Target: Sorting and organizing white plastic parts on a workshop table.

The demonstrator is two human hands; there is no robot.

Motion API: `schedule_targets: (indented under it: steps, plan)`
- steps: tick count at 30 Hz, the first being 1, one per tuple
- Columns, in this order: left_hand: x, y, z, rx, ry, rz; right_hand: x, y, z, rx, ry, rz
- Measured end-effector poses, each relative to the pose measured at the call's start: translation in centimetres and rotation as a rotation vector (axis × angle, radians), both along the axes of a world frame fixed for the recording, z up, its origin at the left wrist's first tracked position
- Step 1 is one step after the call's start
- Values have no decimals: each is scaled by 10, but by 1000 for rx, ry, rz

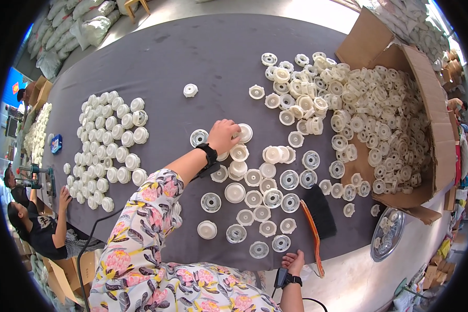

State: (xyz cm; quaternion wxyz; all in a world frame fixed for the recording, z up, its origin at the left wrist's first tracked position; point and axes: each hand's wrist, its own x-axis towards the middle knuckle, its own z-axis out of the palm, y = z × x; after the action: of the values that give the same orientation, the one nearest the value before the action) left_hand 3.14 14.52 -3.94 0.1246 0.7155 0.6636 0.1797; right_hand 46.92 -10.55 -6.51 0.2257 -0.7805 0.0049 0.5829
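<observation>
My left hand [224,134] reaches out over the middle of the grey table, its fingers bent against the edge of a round white plastic cap [246,133]. Beneath and beside that hand lie more white caps and a silver-centred ring [198,138]. My right hand [294,261] rests low at the table's near edge, fingers loosely curled and nothing seen in them. Close to it are a silver-centred disc [281,243] and a brush [317,218] with dark bristles and an orange-edged handle. Several notched white rings [253,198] are spread between my hands.
At right, a tipped cardboard box [426,104] spills a heap of white rings [379,114]. Rows of white caps [109,138] stand at left. A lone cap [190,90] lies farther back. A clear-rimmed dish [388,234] is beyond the right edge. Another person [41,229] sits at left.
</observation>
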Motion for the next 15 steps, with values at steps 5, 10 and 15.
schedule_targets:
  steps: [5,10,15]
  plan:
    - [-9,6,4,103,2,-117,1,1,-2,-3,-8,-5]
    - [-67,45,-2,123,-28,407,3,-1,-3,-22,9,-28]
    - [-131,62,5,-123,292,610,4,0,-4,-57,-26,-14]
